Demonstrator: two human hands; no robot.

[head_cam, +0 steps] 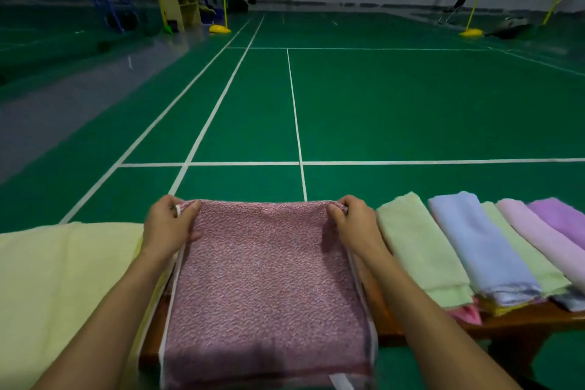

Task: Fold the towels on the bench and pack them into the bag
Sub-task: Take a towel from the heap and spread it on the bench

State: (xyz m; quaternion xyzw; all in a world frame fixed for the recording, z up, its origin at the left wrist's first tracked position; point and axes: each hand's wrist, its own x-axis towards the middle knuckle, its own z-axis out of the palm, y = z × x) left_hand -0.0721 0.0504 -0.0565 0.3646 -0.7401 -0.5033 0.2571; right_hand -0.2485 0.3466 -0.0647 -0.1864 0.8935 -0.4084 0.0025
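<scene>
Both grips, left hand (169,225) & right hand (354,222), pinch the pink bag (266,279)'s far corners, keeping it flat on the table (522,320) w/ folded towels (481,247) just right.

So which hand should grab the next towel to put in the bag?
Probably the right hand. The folded towels, starting with the green towel, lie just beside it on the bench. The left hand could keep holding the pink bag.

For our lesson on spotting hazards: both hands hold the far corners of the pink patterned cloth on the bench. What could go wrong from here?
1. The pink cloth overhangs the bench toward the person, so it may slide off if the left hand or right hand lets go.
2. Moving it may disturb the green towel beside it.
</scene>
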